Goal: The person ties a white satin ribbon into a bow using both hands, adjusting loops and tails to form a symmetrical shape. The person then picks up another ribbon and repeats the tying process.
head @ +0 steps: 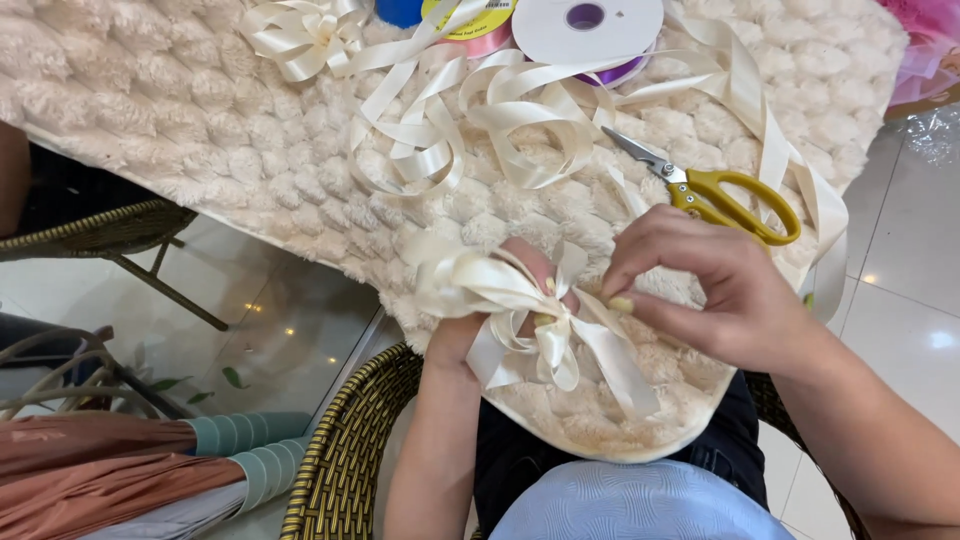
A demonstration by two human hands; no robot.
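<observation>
Head view shows the left hand (pixel 500 300) clamped on the cream satin ribbon bow (pixel 520 325) at the near edge of the fluffy cream surface (pixel 200 130), right hand (pixel 700 290) pinching its centre; slackened grip would likely let the slippery loops spring apart.

Yellow-handled scissors (pixel 715 190) — ribbon spools (pixel 587 28) beyond

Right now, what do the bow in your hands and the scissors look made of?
The cream bow looks like satin ribbon: smooth, with a soft sheen on its loops. The scissors seem to have bright metal blades and glossy yellow handles, probably plastic.
</observation>
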